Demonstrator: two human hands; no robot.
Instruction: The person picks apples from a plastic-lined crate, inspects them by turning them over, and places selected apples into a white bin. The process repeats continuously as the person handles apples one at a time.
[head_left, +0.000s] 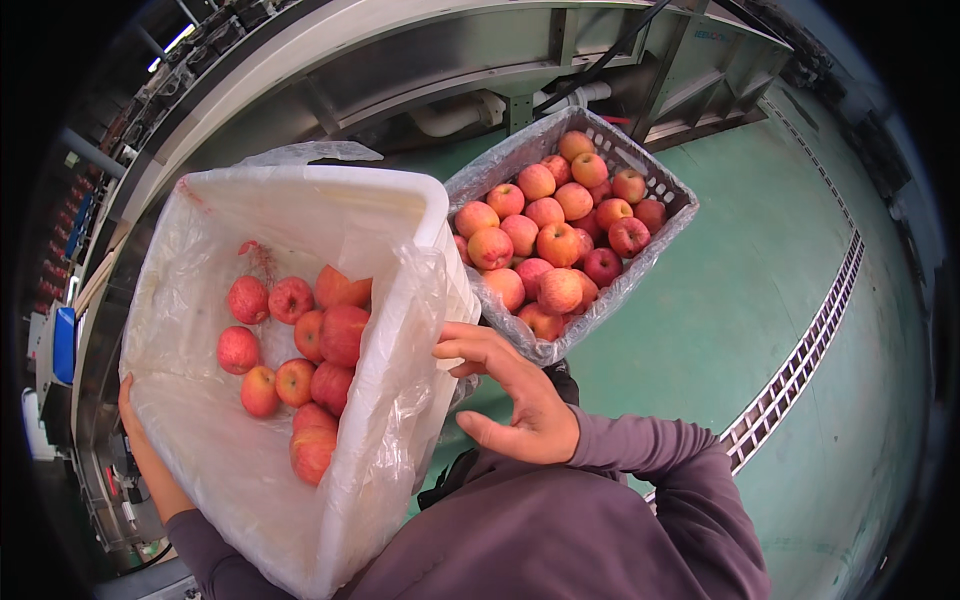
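A white plastic crate lined with clear plastic film stands tilted before me, with several red apples lying inside. My left hand grips its far left rim, most of the fingers hidden behind the wall. Beside the crate's right wall is my right hand, fingers spread and thumb apart, holding nothing; its fingertips are close to the film draped over the rim. Whether they touch it I cannot tell. Beyond that hand, a film-lined perforated crate holds many red and yellowish apples.
Metal machinery panels run along the top, with white pipes and a black cable near them. A slotted drain grate crosses the green floor on the right. At the far left are a blue object and more equipment.
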